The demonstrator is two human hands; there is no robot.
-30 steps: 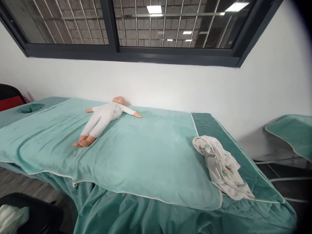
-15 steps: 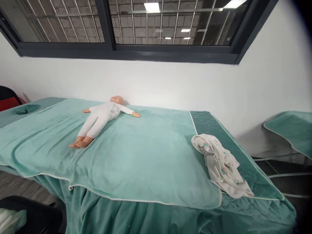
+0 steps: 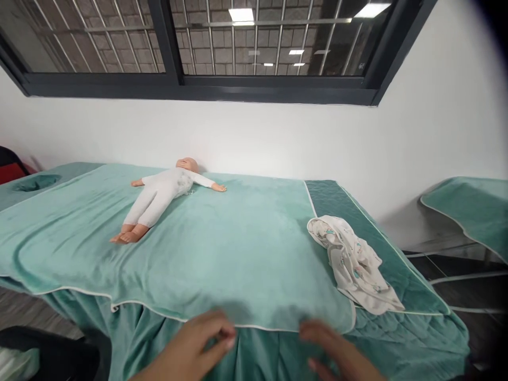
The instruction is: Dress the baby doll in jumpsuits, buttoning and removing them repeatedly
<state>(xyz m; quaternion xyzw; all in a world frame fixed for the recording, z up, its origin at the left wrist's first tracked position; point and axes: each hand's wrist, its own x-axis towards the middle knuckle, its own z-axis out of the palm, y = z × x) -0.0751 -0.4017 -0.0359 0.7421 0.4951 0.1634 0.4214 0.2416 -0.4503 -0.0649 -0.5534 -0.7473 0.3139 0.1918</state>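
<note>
My left hand (image 3: pixel 200 341) is at the bed's front edge, loosely curved, with a gap between thumb and fingers and nothing in it. To its right, my right hand (image 3: pixel 331 346) is slightly blurred, thumb and fingers apart, also holding nothing. Beyond my right hand lies a crumpled white printed baby garment or cloth (image 3: pixel 355 262), its exact kind unclear. On the left part of the bed a baby doll (image 3: pixel 159 193) in a white bodysuit lies on its back, arms spread, head toward the wall. Neither hand touches the doll or the printed cloth.
A light green sheet (image 3: pixel 238 248) covers the massage bed, over a darker quilted cover (image 3: pixel 413 288). The bed has a face hole (image 3: pixel 37 182) at far left. A black bin (image 3: pixel 75 349) stands at lower left. Another green-covered surface (image 3: pixel 468 206) is at right, below a barred window (image 3: pixel 254 53).
Both my hands have come into view from below at the bed's front edge. The view has shifted slightly; the doll and printed cloth stay where they were on the bed.
</note>
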